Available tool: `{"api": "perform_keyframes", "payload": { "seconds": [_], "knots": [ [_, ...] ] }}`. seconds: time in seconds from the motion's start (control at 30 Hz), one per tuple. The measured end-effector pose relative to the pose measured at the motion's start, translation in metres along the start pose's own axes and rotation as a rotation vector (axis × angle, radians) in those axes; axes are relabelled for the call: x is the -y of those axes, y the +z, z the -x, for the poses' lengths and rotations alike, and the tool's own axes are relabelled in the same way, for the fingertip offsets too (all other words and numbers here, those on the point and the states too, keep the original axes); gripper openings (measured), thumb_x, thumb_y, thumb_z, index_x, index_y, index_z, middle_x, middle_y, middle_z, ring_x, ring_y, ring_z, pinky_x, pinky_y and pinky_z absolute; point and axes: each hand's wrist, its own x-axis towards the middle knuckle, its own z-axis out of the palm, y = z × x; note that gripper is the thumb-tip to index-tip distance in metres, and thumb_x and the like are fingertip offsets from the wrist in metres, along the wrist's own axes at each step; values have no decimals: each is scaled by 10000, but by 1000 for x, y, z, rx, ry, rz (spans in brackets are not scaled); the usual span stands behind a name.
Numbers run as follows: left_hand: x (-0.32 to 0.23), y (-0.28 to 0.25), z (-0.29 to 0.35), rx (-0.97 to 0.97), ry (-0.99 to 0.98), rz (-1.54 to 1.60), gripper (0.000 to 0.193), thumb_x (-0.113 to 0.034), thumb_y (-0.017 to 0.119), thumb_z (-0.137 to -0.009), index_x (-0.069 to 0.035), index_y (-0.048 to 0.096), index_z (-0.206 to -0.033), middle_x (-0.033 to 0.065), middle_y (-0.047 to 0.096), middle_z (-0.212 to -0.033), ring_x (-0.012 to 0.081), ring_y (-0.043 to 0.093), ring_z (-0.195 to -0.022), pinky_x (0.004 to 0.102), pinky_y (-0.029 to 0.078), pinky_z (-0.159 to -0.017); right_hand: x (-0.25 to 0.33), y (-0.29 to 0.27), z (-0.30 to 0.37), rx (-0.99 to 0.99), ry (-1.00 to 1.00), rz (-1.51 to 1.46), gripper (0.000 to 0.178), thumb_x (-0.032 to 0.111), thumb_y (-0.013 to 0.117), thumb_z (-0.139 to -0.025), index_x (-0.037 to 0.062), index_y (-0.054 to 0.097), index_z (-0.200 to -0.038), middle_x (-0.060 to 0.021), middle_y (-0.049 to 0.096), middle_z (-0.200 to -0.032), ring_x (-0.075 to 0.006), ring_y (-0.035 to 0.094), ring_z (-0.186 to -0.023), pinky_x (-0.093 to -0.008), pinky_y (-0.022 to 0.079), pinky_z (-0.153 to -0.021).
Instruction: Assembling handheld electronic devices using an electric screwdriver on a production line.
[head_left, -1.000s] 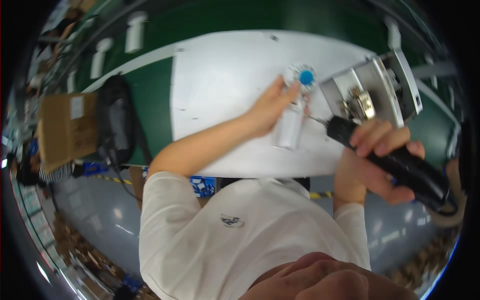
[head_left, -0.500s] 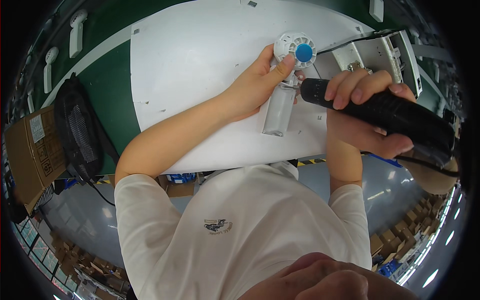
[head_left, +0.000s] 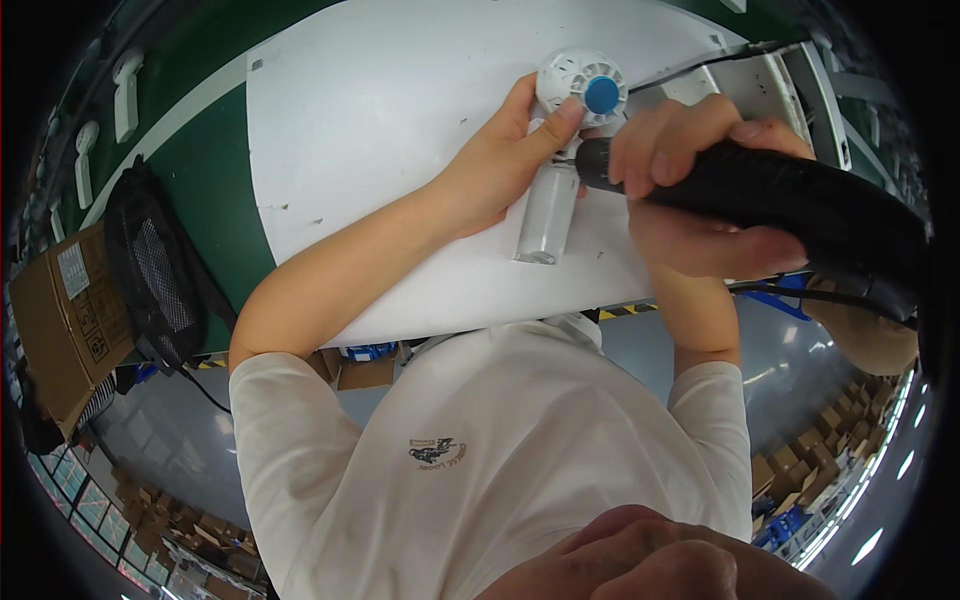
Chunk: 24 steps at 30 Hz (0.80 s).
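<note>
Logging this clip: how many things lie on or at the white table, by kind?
Small white handheld fan with blue hub: 1
Black electric screwdriver: 1
Metal fixture at the table's far right: 1
Hands at work: 2, left, right
Total: 5

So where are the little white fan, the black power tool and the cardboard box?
white fan (head_left: 572,75): head view, round grille.
black power tool (head_left: 800,205): head view, body.
cardboard box (head_left: 60,320): head view, side face.

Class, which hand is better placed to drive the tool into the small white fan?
Probably the right hand: it grips the black power screwdriver, tip at the fan. The left hand steadies the fan.
</note>
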Motion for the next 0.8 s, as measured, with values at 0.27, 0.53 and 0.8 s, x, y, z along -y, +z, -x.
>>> {"api": "perform_keyframes", "payload": {
  "seconds": [0.27, 0.53, 0.8],
  "knots": [
    [-6, 7, 1, -5, -62, 4, 497, -350, 513, -974, -88, 314, -1346, 109, 577, -1062, 162, 612, -881, 286, 535, -744, 49, -30, -19, -85, -107, 464, 724, 747, 323, -858, 116, 477, -1177, -83, 502, -705, -177, 467, -474, -320, 431, -418],
    [-8, 4, 3, -1, -96, 31, 509, -364, 514, -971, -90, 312, -1349, 105, 576, -1052, 162, 612, -900, 293, 536, -756, 66, -11, -19, -125, 41, 171, 793, 796, 329, -815, 119, 479, -1200, -81, 505, -719, -178, 473, -483, -326, 435, -421],
    [-5, 6, 1, -2, -37, 40, 521, -373, 513, -972, -91, 312, -1361, 103, 567, -1096, 144, 584, -927, 282, 515, -771, 29, 6, -10, 1, 7, 112, 800, 811, 341, -802, 135, 447, -1215, -69, 505, -729, -165, 478, -505, -313, 436, -422]
  ]
}}
